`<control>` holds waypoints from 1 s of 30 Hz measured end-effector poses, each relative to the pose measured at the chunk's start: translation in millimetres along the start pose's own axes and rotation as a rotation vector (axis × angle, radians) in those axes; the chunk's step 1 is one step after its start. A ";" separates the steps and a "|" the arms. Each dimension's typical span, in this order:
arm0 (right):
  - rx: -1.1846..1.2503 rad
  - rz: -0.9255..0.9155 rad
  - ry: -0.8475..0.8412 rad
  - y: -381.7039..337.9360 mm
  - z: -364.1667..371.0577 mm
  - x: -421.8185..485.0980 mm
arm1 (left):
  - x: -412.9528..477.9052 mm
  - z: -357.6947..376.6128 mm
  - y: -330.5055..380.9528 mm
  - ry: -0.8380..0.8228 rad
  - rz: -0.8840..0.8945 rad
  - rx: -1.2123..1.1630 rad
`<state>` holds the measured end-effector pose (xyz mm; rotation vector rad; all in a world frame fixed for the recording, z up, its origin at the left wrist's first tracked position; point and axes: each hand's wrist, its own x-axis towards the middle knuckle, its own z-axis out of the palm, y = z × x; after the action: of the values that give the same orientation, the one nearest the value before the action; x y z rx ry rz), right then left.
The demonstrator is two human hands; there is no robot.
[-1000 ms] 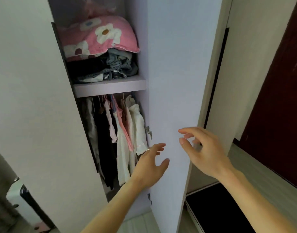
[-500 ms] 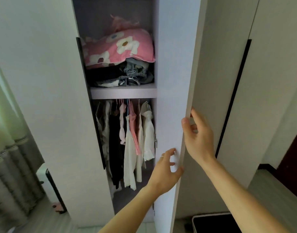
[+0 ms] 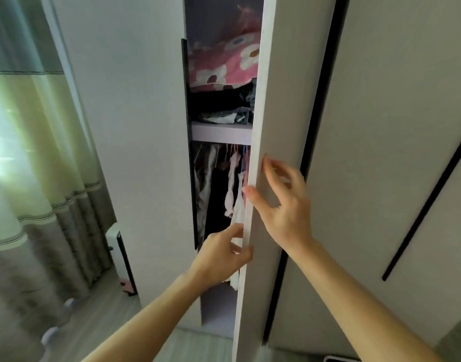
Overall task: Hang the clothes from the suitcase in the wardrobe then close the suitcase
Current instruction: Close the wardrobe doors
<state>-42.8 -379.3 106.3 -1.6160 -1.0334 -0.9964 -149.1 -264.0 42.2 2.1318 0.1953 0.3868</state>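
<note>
Green-and-grey curtains (image 3: 28, 165) hang at 9 o'clock, beside a white wardrobe (image 3: 125, 126). Its door (image 3: 289, 100) stands nearly edge-on, running from 12 to 6 o'clock. In the gap, hanging clothes (image 3: 230, 194) show below a shelf that holds a pink floral pillow (image 3: 219, 66) at 12 o'clock. The left hand (image 3: 221, 257) curls round the door's edge, thumb in front and fingers behind. At its 1 o'clock, the right hand (image 3: 286, 212) lies on the door's outer face, fingers loosely spread.

Wardrobe shelf (image 3: 221, 131): folded dark clothes (image 3: 219, 105) on it, pink floral pillow (image 3: 219, 66) atop.
</note>
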 end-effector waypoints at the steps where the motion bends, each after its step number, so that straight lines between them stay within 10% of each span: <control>1: -0.007 -0.018 -0.007 -0.9 12.8 2.7 | 2.0 -9.0 -6.3 0.021 -0.016 -0.006; 30: -0.689 -0.005 -0.120 75.5 321.1 103.1 | 246.0 -156.0 -179.5 0.292 -0.131 -0.085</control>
<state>105.2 -67.1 109.0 -2.2482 -0.8085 -1.3651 28.9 27.6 23.1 1.9598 0.4745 0.6168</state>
